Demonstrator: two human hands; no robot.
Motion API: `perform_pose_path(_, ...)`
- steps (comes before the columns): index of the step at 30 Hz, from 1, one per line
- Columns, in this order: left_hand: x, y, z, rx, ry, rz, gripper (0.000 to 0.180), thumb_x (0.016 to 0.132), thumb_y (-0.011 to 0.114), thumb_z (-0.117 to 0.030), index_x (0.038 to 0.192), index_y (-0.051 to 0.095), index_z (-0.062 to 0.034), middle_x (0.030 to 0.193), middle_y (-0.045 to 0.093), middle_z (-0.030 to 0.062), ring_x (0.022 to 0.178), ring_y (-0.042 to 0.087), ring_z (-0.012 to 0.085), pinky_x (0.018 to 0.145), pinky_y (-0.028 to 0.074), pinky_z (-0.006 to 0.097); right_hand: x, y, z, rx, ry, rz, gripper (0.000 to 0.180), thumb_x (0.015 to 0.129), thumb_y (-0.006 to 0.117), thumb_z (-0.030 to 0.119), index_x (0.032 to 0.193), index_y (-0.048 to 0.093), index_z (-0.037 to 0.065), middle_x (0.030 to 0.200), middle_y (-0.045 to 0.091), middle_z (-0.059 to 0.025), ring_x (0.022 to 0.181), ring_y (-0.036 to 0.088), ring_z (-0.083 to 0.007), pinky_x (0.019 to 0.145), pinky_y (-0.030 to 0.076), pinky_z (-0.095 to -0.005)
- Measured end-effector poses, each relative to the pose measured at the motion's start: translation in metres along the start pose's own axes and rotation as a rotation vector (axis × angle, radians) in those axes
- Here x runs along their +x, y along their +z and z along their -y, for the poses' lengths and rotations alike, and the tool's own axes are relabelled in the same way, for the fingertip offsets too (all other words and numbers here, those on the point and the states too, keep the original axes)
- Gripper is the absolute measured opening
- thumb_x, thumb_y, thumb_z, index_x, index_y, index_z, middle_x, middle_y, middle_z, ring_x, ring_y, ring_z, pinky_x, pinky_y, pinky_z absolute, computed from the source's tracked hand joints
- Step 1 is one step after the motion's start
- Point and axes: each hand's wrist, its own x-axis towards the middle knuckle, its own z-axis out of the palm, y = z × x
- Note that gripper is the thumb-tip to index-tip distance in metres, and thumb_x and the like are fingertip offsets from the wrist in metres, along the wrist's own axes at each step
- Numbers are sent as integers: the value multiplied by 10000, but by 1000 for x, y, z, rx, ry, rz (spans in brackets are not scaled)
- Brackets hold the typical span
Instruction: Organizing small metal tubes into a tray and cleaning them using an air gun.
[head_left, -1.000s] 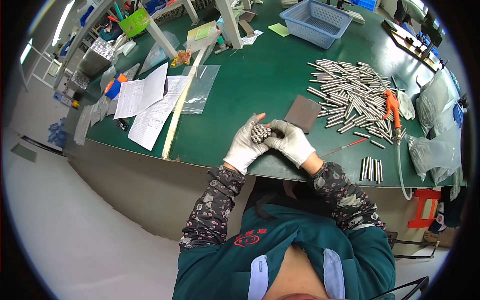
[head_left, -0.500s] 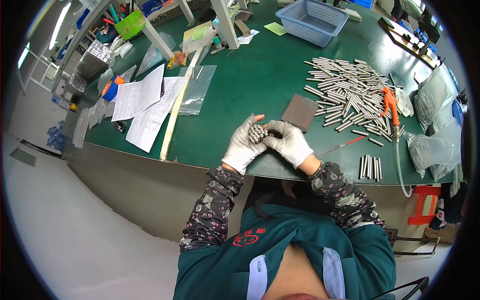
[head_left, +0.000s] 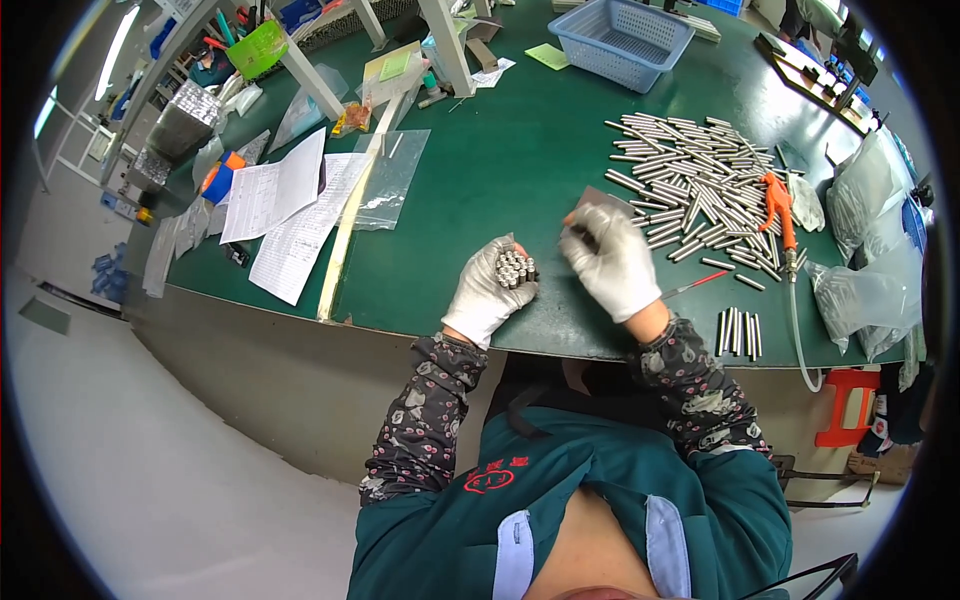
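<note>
Silvery metal rods [head_left: 700,178], too many to count, lie heaped at mixed angles beyond the right hand [head_left: 615,265], whose fingers curl, contents unclear. Apart from it, the left hand [head_left: 482,297] grips a bundle of rods [head_left: 514,268], round ends facing up, number unclear. Right of both, 5 rods [head_left: 738,333] lie roughly parallel, long axes running near to far.
</note>
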Motion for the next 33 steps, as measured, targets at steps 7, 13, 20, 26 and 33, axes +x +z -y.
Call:
perform_pose_path(7,2,1,0,98,41,19,407,663,730,59,992,525,-66,862,609,12,795,591,98,764,498,241,10,-4,-28,-795,3,159,780,681,679,515,1340,479,148,1331,444,-204,1283,375,-350,1060,253,-510)
perform_pose_path(13,0,-4,16,98,50,-29,409,652,743,13,1009,546,-26,901,602,30,803,593,128,803,498,263,4,-18,2,-381,-126,120,692,647,734,400,1269,560,150,1225,487,-224,1156,455,-354,995,340,-447)
perform_pose_path(20,3,0,8,-82,-60,26,489,655,749,33,1094,542,-30,945,600,39,846,587,125,782,504,257,3,-13,2,-474,-146,15,690,639,753,381,1282,548,238,1236,464,-202,1162,444,-354,986,361,-450)
perform_pose_path(26,0,2,3,-139,-45,-18,540,658,744,50,1149,531,-26,954,588,21,844,581,106,799,503,249,-2,-7,-12,-334,-265,64,708,629,761,360,1280,545,182,1223,479,-187,1120,467,-351,962,380,-457)
perform_pose_path(33,1,6,-8,22,122,-9,500,686,711,98,1136,534,-29,946,588,15,856,586,106,792,505,247,-13,3,-18,-161,-347,139,828,554,807,327,1309,515,154,1238,461,-199,1151,451,-375,989,357,-469)
